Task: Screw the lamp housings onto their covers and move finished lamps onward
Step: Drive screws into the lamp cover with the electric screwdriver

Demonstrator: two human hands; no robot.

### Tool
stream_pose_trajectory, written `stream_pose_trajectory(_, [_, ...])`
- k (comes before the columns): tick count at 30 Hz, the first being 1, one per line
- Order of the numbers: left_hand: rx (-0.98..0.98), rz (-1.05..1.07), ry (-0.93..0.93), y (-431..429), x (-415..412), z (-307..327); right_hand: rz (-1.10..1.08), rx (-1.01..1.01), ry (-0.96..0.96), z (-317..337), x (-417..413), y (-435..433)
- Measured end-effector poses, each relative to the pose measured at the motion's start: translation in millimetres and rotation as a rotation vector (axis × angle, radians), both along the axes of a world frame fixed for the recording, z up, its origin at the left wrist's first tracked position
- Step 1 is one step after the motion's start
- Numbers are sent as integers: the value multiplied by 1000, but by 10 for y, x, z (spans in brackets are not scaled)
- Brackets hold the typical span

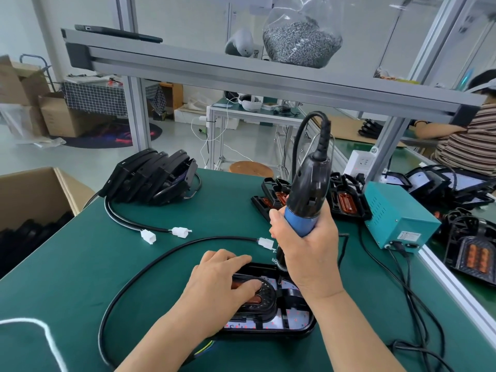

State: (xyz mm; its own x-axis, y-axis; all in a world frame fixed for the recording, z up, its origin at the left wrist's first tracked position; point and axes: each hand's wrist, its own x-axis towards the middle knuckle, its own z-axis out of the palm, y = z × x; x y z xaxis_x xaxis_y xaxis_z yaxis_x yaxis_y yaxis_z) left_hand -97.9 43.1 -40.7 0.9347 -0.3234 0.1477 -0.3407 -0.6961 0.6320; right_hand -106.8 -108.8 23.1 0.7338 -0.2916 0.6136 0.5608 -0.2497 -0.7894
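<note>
lamp (281, 318) lies flat on the green surface (80, 264), near edge, centre of view. black housing (264, 302) sits on top of its cover (303, 328), whose black rim shows along the near and right sides. left hand (222, 280) rests on the housing's left half, palm down, fingers laid forward to the far edge and thumb across the domed part; it presses and does not grasp. right hand (306, 245) is clenched round the blue grip of an electric screwdriver (308, 189), held nearly upright and tilted slightly right, directly above the lamp's far right corner. the bit end is hidden behind the hand, so contact with the lamp cannot be told. the lamp's black cable (134, 285) loops out to the left and back round to a white connector (265, 242), just left of the right hand. further out: stack of lamps (150, 178) at far left, loose housings (346, 200) behind the screwdriver, teal power supply box (397, 213) at right. bag of screws (300, 41) on the shelf (188, 65) overhead.
</note>
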Motion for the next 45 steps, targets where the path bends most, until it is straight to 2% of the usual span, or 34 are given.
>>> stream_pose_trajectory(10, [87,14,26,-20,9,48,-37,-22,29,-3,48,-16])
stream_pose_trajectory(16, [179,-44,37,1,12,129,-123,235,-45,154,8,-238])
stream_pose_trajectory(20, [214,-77,-6,-145,187,387,-211,328,-127,253,-57,-408])
stream_pose_trajectory(24, [286,-114,86,-524,520,565,-233,370,-157,255,-125,-450])
stream_pose_trajectory(31, [395,-173,197,-1020,886,385,-208,354,-139,170,-147,-409])
stream_pose_trajectory(40, [531,-188,75,-1126,912,273,-222,380,-128,130,-44,-413])
stream_pose_trajectory(45, [509,-177,69,-1092,915,208,-230,392,-119,128,-57,-403])
